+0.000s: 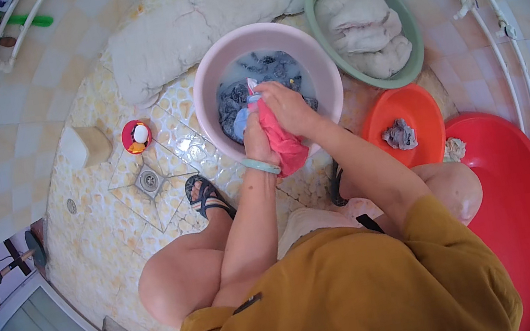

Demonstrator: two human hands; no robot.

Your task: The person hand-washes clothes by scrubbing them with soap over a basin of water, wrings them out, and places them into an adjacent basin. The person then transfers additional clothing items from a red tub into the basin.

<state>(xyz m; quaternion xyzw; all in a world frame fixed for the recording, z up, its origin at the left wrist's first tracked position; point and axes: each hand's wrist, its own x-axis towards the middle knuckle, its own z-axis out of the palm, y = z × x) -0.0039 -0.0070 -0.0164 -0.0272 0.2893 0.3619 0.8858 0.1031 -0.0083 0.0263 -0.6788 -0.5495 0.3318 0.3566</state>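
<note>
A pale pink basin (206, 78) stands in front of me, with cloudy water and dark wet clothes (263, 63) in it. Over its near side my left hand (257, 140) and my right hand (288, 108) are both closed on a coral-pink cloth (286, 148). This cloth has a light blue and white part at its far end, between my fingers. One end of the cloth hangs down past my left wrist, over the basin's near rim. A light blue piece of fabric (241, 122) shows beside my left hand; whether it belongs to the same cloth I cannot tell.
A green tub (415, 38) with folded white bedding stands at the far right, an orange basin (427, 115) with a grey cloth nearer. A large red tub (519, 194) lies at my right. White padding (188, 28) lies behind the basin. Left are a small red dish (128, 133) and floor drain (149, 179).
</note>
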